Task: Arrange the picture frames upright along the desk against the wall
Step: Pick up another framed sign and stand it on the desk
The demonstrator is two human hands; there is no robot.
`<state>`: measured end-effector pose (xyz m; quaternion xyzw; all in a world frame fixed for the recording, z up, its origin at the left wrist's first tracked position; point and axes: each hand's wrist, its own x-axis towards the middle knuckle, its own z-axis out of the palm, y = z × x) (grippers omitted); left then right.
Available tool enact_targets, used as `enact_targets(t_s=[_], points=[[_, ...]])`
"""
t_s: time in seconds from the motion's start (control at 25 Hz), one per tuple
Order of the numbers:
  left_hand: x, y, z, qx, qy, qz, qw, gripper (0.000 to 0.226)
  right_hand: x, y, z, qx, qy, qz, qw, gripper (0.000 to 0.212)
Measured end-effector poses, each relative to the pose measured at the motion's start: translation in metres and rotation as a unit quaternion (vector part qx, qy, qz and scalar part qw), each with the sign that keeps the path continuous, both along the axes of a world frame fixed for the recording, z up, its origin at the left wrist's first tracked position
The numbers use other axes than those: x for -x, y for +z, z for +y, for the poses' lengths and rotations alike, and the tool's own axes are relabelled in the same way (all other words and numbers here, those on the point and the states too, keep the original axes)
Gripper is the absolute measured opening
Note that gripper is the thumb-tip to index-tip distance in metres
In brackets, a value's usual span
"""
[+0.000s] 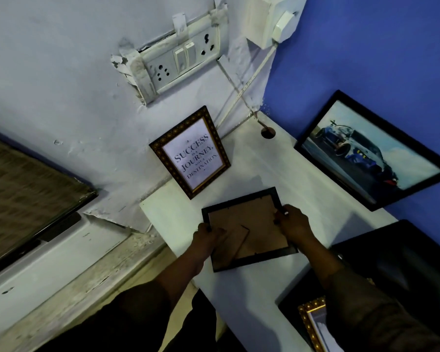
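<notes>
From the head view, both hands grip one black-edged frame (pixel 249 228) that shows its brown backing board, with a fold-out stand flap near its lower left. The left hand (pixel 208 237) is curled around the frame's left edge, thumb on the backing, fingers tucked beneath. The right hand (pixel 294 222) pinches the right edge, fingers closed over the rim. The frame sits low over the white bench (pixel 302 184), tilted; whether its lower edge touches the surface cannot be told.

Beyond it, a gold-patterned frame (pixel 190 152) stands upright on the bench, leaning against the pale wall (pixel 61 97). Its print reads "SUCCESS IS A JOURNEY, NOT A DESTINATION." To the right, a larger black frame (pixel 374 151) with a car picture leans against the blue wall (pixel 379 59). At the lower right a gold-edged frame (pixel 313 323) lies on a dark surface, partly hidden by the right sleeve. A switch and socket plate (pixel 181 59) is set in the pale wall above.
</notes>
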<state>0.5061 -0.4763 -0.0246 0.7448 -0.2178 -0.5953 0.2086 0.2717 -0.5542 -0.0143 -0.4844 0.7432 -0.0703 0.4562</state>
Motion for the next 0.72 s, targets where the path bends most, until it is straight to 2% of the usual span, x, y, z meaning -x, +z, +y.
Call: enact_targets(t_s=[0.08, 0.12, 0.2, 0.24, 0.28, 0.36, 0.44, 0.52, 0.6, 0.72], points=[[0.010, 0.012, 0.009, 0.042, -0.148, -0.087, 0.984, 0.103, -0.001, 0.024, 0.005, 0.043, -0.006, -0.049, 0.998, 0.027], [0.016, 0.019, 0.015, 0.080, -0.236, -0.141, 0.958, 0.101, -0.003, 0.037, 0.005, 0.065, -0.004, -0.064, 0.996, 0.026], [0.028, 0.027, 0.034, 0.194, -0.381, -0.258, 0.866, 0.096, -0.004, 0.066, 0.009, 0.103, 0.005, -0.064, 0.993, 0.023], [0.033, 0.032, 0.043, 0.236, -0.416, -0.292, 0.828, 0.096, -0.004, 0.080, 0.011, 0.120, 0.007, -0.054, 0.991, 0.024], [0.037, 0.036, 0.050, 0.260, -0.424, -0.310, 0.810, 0.099, -0.003, 0.093, 0.011, 0.130, 0.006, -0.044, 0.990, 0.026], [0.045, 0.050, 0.059, 0.299, -0.411, -0.334, 0.794, 0.098, -0.002, 0.118, 0.018, 0.138, -0.012, -0.042, 0.989, 0.030], [0.052, 0.066, 0.064, 0.355, -0.377, -0.371, 0.770, 0.081, 0.001, 0.141, 0.023, 0.130, -0.042, -0.054, 0.989, 0.026], [0.057, 0.085, 0.073, 0.419, -0.332, -0.376, 0.757, 0.063, 0.009, 0.165, 0.043, 0.136, -0.106, -0.123, 0.977, 0.023], [0.059, 0.097, 0.069, 0.443, -0.281, -0.358, 0.773, 0.051, 0.015, 0.177, 0.052, 0.120, -0.167, -0.200, 0.958, 0.028], [0.064, 0.118, 0.077, 0.441, -0.258, -0.261, 0.819, 0.041, 0.037, 0.181, 0.093, 0.149, -0.205, -0.221, 0.942, 0.042]])
